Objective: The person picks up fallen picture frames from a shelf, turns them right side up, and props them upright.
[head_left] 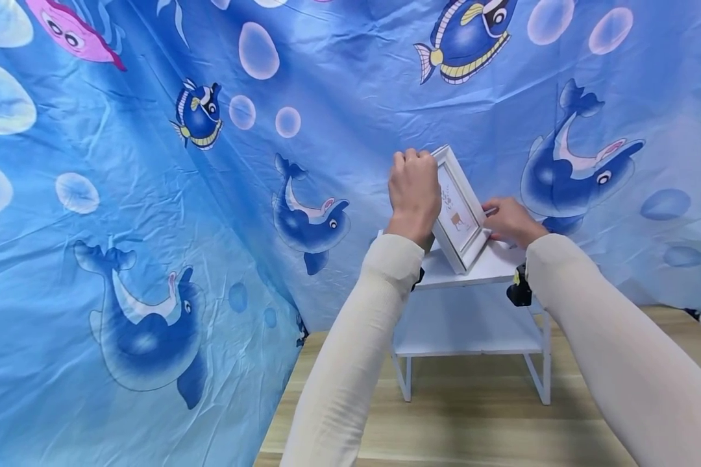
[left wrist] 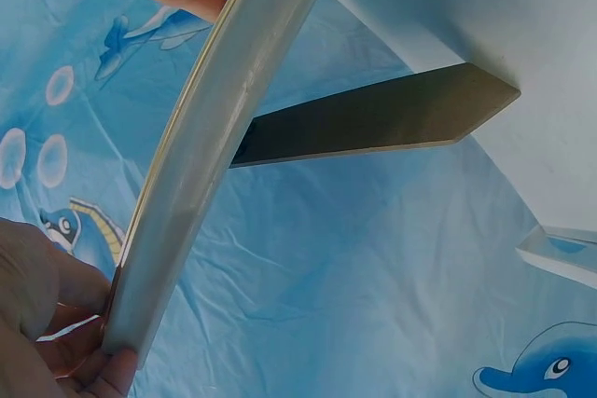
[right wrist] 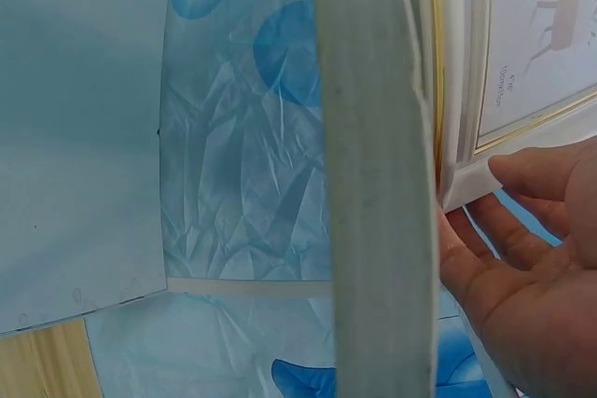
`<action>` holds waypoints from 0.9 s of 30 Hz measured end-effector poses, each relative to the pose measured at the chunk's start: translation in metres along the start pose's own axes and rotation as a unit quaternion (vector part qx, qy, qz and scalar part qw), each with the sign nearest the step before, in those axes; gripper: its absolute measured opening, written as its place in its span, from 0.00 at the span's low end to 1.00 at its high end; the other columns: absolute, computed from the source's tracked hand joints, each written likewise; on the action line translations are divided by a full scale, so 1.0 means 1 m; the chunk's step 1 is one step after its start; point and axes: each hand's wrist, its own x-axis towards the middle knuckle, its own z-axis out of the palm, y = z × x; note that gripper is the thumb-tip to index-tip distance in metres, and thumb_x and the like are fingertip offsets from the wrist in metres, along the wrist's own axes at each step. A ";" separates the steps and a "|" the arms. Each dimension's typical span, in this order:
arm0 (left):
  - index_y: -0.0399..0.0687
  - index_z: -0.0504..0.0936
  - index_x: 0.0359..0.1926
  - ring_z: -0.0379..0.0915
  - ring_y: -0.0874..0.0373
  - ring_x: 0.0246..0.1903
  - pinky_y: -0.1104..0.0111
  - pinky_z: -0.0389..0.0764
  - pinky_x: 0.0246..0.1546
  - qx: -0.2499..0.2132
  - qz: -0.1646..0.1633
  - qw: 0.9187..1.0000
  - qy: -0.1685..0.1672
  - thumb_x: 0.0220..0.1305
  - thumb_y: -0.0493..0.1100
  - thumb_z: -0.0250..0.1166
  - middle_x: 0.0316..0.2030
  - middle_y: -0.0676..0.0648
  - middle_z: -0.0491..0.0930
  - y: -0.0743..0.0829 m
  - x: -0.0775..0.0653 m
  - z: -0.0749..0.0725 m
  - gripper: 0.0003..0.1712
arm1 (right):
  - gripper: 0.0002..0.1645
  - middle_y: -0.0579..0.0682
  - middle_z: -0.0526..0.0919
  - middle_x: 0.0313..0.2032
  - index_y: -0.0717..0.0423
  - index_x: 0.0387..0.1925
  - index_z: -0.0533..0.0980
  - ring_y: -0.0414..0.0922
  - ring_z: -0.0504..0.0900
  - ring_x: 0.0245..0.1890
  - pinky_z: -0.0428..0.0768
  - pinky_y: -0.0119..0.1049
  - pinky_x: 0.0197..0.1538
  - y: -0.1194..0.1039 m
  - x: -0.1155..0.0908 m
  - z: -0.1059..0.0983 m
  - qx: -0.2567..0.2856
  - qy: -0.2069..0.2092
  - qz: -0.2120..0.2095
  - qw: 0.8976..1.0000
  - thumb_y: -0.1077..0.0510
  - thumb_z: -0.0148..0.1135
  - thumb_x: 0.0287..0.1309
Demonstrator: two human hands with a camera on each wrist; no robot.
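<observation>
A white picture frame (head_left: 459,211) stands tilted on the top of a small white shelf table (head_left: 435,271). It holds a pale print with a small brown figure and has a thin gold inner line. My left hand (head_left: 415,191) grips its upper left edge, thumb and fingers pinching the rim in the left wrist view. With my right hand (right wrist: 541,258) I hold the lower right corner, the thumb over the front and fingers behind. A dark stand leg (left wrist: 373,118) juts out from the frame's back, its pointed end close to the white tabletop.
The table's lower shelf (head_left: 467,327) and thin white legs (head_left: 543,373) stand on a wood-patterned floor (head_left: 467,428). Behind and to the left hangs a blue curtain (head_left: 228,214) printed with dolphins, fish and bubbles, close behind the table.
</observation>
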 end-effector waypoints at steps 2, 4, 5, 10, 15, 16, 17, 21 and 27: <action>0.44 0.85 0.50 0.73 0.54 0.44 0.68 0.77 0.48 0.002 -0.004 1.000 0.000 0.67 0.38 0.60 0.43 0.48 0.83 0.002 0.000 0.000 0.14 | 0.33 0.73 0.66 0.64 0.71 0.70 0.59 0.64 0.68 0.62 0.72 0.57 0.63 0.002 0.002 0.000 -0.017 0.012 -0.002 1.000 0.67 0.48 0.64; 0.45 0.85 0.50 0.73 0.55 0.44 0.68 0.77 0.47 0.005 -0.007 1.000 -0.001 0.66 0.38 0.60 0.43 0.48 0.82 0.004 0.001 0.000 0.13 | 0.32 0.74 0.69 0.61 0.71 0.68 0.61 0.64 0.71 0.59 0.77 0.54 0.58 0.004 0.004 0.001 -0.039 0.028 -0.009 0.999 0.68 0.49 0.62; 0.45 0.85 0.50 0.73 0.55 0.43 0.68 0.77 0.47 0.006 -0.007 1.000 -0.001 0.66 0.38 0.60 0.43 0.48 0.82 0.004 0.001 0.000 0.13 | 0.32 0.74 0.71 0.59 0.72 0.67 0.63 0.63 0.73 0.56 0.79 0.50 0.55 0.005 0.005 0.001 -0.051 0.037 -0.013 0.998 0.68 0.50 0.61; 0.46 0.86 0.49 0.72 0.55 0.43 0.68 0.77 0.47 0.008 -0.007 1.000 -0.003 0.66 0.38 0.61 0.42 0.48 0.82 0.006 0.001 0.000 0.13 | 0.28 0.74 0.77 0.52 0.75 0.60 0.70 0.61 0.80 0.46 0.80 0.40 0.40 0.008 0.007 0.003 -0.102 0.074 -0.034 0.991 0.69 0.51 0.56; 0.46 0.86 0.49 0.72 0.55 0.44 0.68 0.76 0.49 -0.001 -0.006 1.000 0.001 0.67 0.38 0.61 0.43 0.49 0.82 0.004 0.000 0.002 0.13 | 0.27 0.73 0.77 0.53 0.74 0.59 0.71 0.60 0.80 0.44 0.80 0.47 0.45 0.007 0.008 0.005 -0.118 0.087 -0.015 0.989 0.69 0.52 0.58; 0.46 0.86 0.49 0.72 0.55 0.44 0.69 0.76 0.49 -0.002 -0.005 1.000 0.004 0.67 0.38 0.61 0.43 0.49 0.82 0.004 0.000 0.002 0.13 | 0.26 0.73 0.77 0.53 0.73 0.59 0.72 0.59 0.80 0.44 0.80 0.48 0.45 0.006 0.007 0.005 -0.121 0.090 -0.011 0.989 0.69 0.52 0.58; 0.46 0.85 0.49 0.72 0.55 0.44 0.69 0.76 0.49 -0.001 -0.003 1.000 0.008 0.67 0.38 0.61 0.43 0.49 0.82 0.004 -0.001 0.002 0.13 | 0.25 0.72 0.77 0.52 0.73 0.58 0.72 0.59 0.80 0.43 0.79 0.48 0.45 0.006 0.007 0.006 -0.121 0.093 -0.007 0.988 0.68 0.52 0.58; 0.46 0.86 0.49 0.73 0.55 0.43 0.69 0.77 0.49 -0.001 0.005 1.000 0.019 0.66 0.37 0.61 0.42 0.48 0.82 0.003 -0.002 0.004 0.13 | 0.22 0.71 0.79 0.49 0.73 0.54 0.74 0.57 0.80 0.39 0.79 0.44 0.39 0.006 0.006 0.006 -0.120 0.103 -0.002 0.987 0.68 0.53 0.59; 0.46 0.86 0.47 0.73 0.54 0.42 0.70 0.76 0.48 0.003 0.010 1.000 0.023 0.64 0.36 0.62 0.42 0.48 0.82 -0.002 -0.003 0.007 0.12 | 0.21 0.71 0.78 0.49 0.73 0.52 0.75 0.57 0.79 0.38 0.77 0.41 0.31 0.005 0.006 0.009 -0.129 0.100 0.006 0.987 0.68 0.54 0.58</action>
